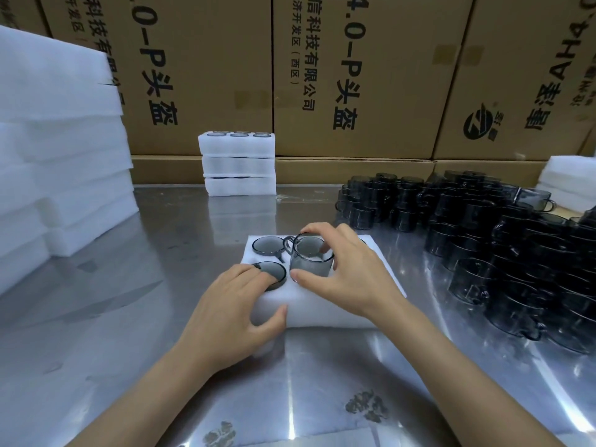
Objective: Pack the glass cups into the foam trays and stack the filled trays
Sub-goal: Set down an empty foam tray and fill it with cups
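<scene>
Cup half-seated in the foam, right hand over it, left hand steadying the tray.

From the head view, the right hand (346, 269) has its fingers curled round the rim and its thumb against the wall of a smoky glass cup (311, 257). The cup stands upright in a middle pocket of the foam tray (325, 312), still well proud of the foam, its handle pointing back-left toward a seated cup (268, 245). The way home looks to be straight down along the cup's upright axis. The left hand (230, 312) lies spread on the tray's near-left corner, fingertips on another seated cup (270, 274) and thumb over the front edge. Loose cups (503, 240) crowd the table's right side, nearer the right hand; filled trays (238, 162) stand stacked behind.
</scene>
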{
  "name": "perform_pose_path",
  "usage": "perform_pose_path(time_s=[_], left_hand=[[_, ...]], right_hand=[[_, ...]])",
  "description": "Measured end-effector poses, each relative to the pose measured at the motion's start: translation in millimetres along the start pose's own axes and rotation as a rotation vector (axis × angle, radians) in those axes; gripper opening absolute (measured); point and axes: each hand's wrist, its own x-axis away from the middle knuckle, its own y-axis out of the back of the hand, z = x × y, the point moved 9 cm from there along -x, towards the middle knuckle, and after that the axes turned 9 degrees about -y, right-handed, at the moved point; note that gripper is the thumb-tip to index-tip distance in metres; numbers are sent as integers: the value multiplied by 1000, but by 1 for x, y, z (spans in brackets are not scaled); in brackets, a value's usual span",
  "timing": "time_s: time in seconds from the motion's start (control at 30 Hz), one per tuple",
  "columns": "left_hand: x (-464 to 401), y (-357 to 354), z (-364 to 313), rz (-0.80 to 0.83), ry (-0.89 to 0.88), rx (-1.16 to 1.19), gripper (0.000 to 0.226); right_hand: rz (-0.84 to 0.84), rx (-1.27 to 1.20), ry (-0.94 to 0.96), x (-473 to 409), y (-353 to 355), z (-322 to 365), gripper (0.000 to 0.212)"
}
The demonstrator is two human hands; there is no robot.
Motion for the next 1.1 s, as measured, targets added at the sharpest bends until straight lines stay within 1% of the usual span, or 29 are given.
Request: perform_pose_path(time_s=[0.1, 0.27, 0.37, 0.6, 0.7, 0.73, 0.77, 0.83, 0.9, 0.97, 1.03, 1.1], left_hand=[[0, -1, 1, 22, 5, 12, 42], [2, -1, 2, 37, 15, 19, 42], [2, -3, 4, 48, 14, 19, 41], [2, -2, 5, 40, 16, -4, 41], [1, 1, -1, -10, 11, -29, 40], [1, 3, -2, -31, 22, -39, 42], [0, 4, -4, -52, 34, -48, 44], [-3, 6, -10, -87, 25, -65, 53], [-6, 4, -20, -74, -47, -89, 64], [-7, -3, -31, -10, -128, -127, 68], [-8, -9, -35, 37, -167, -156, 62], [-9, -9, -35, 33, -157, -133, 55]], right_hand=[[-9, 44, -47, 0, -1, -2, 46], [93, 95, -129, -1, -3, -9, 34], [104, 117, -147, 0, -2, -9, 34], [80, 255, -151, 2, -6, -8, 51], [113, 253, -105, 9, -9, -14, 70], [108, 236, -79, 12, -8, -13, 76], [80, 212, -46, 14, -4, -10, 77], [-14, 174, 34, 18, 6, -3, 66], [-39, 176, 70, 22, 10, 0, 56], [37, 243, 87, 24, 1, -1, 49], [102, 352, 107, 26, -10, -3, 47], [133, 393, 108, 27, -15, -5, 49]])
